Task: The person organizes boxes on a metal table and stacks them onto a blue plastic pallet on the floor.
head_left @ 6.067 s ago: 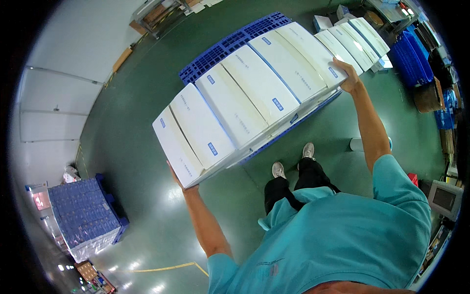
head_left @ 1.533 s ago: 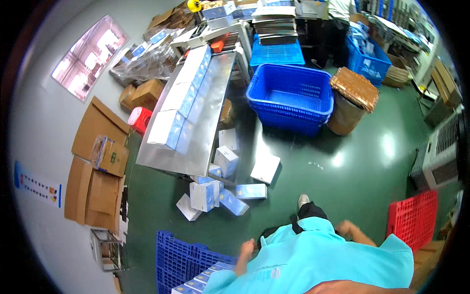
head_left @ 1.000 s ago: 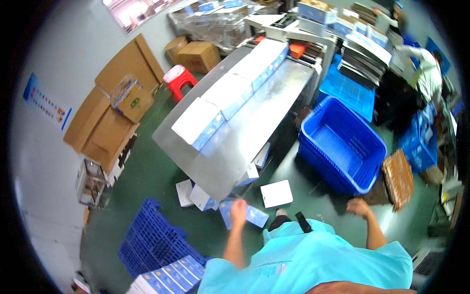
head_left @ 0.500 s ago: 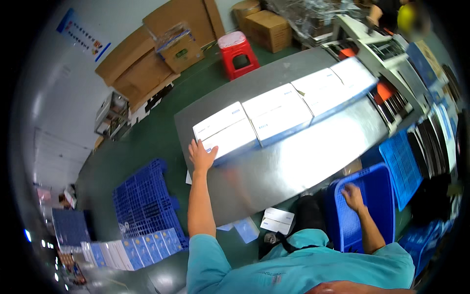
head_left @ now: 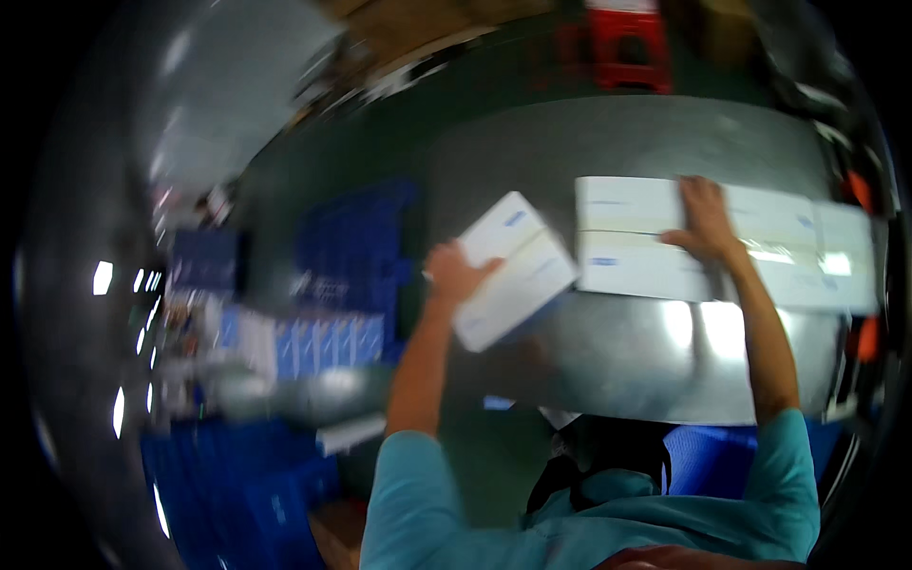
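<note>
A white box (head_left: 532,252) with small blue print lies askew at the left end of the metal table, apart from the row. My left hand (head_left: 460,274) grips its left side, thumb on the top and fingers over the edge. To its right, several more white boxes stand end to end, the nearest one (head_left: 627,249) with a seam along its middle. My right hand (head_left: 705,220) rests across the top of this row, where two boxes meet, fingers stretched toward the far edge. The picture is blurred by motion.
The metal table (head_left: 608,351) shines under the lamps. Beyond it is a red stool (head_left: 631,52). To the left are a blue pallet (head_left: 350,247), a row of blue-and-white boxes (head_left: 328,344) and blue crates (head_left: 237,494). A blue tub (head_left: 712,461) stands below the near edge.
The view has swung left. The leftmost box has turned and parted from the row, with my left hand gripping it. My right hand has moved from the blue tub onto the boxes.
</note>
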Demonstrator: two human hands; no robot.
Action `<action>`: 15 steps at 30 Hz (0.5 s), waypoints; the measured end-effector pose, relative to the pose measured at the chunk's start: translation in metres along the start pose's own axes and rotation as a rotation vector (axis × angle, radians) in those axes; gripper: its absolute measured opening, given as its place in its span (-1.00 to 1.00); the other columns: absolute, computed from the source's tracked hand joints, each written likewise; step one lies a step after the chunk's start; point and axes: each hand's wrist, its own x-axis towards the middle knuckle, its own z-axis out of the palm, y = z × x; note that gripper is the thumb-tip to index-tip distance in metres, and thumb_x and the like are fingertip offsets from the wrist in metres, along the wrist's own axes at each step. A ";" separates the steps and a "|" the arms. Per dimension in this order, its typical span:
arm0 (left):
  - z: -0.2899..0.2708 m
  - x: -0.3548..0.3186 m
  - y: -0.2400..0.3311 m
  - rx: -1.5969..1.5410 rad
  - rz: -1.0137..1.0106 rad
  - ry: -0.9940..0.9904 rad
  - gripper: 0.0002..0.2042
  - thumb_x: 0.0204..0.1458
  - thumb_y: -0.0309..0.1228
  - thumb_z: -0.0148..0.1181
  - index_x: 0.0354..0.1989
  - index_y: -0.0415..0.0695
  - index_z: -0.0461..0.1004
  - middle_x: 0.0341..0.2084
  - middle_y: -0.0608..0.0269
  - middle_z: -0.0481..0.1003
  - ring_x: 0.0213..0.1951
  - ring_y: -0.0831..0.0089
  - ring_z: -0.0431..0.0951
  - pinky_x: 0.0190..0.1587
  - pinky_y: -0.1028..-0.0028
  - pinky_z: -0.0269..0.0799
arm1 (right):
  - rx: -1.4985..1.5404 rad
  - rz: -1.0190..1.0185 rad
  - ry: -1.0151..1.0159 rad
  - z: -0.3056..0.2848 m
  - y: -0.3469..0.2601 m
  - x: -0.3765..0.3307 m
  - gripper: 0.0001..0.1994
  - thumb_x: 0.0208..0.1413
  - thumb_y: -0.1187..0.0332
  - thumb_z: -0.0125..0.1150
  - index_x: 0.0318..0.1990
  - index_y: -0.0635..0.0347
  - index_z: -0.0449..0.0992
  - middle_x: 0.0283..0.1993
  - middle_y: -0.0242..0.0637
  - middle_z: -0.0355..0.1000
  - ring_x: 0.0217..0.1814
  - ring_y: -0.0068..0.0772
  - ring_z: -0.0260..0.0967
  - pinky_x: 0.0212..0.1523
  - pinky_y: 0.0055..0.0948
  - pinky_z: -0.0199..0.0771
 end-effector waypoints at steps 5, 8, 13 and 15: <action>0.063 -0.163 -0.040 -0.193 -0.412 0.130 -0.16 -0.15 0.37 0.00 -0.08 -0.30 0.20 -0.10 -0.15 0.28 -0.01 -0.08 0.32 -0.02 -0.03 0.20 | -0.261 0.126 -0.237 -0.013 -0.034 0.016 0.11 -0.53 -0.04 0.57 0.26 0.28 0.14 0.22 0.19 0.11 0.27 0.17 0.06 0.25 -0.09 0.14; 0.073 -0.227 -0.043 -0.272 -0.501 0.112 -0.11 -0.08 0.27 0.03 0.11 -0.38 0.07 -0.05 -0.19 0.26 0.01 -0.11 0.29 -0.01 -0.05 0.20 | -0.338 0.182 -0.333 0.008 -0.069 -0.007 0.14 -0.53 -0.07 0.57 0.27 0.29 0.10 0.23 0.23 0.11 0.31 0.16 0.04 0.22 -0.09 0.20; 0.067 -0.278 -0.013 -0.415 -0.430 0.161 -0.04 -0.03 0.17 0.07 0.26 -0.44 -0.14 0.10 -0.31 0.14 0.07 -0.20 0.23 0.05 -0.07 0.16 | -0.008 -0.094 -0.097 0.109 -0.027 -0.148 -0.04 -0.50 0.12 0.59 0.13 0.42 0.24 -0.09 0.12 0.40 -0.07 0.11 0.38 -0.03 -0.18 0.41; 0.072 -0.292 -0.015 -0.420 -0.393 0.208 -0.03 -0.02 0.14 0.08 0.28 -0.45 -0.18 0.17 -0.36 0.06 0.10 -0.23 0.20 0.08 -0.06 0.13 | 0.346 0.144 -0.088 0.063 -0.131 -0.189 -0.06 -0.51 0.16 0.60 0.08 0.50 0.24 -0.18 0.09 0.39 -0.14 0.03 0.36 -0.07 -0.19 0.38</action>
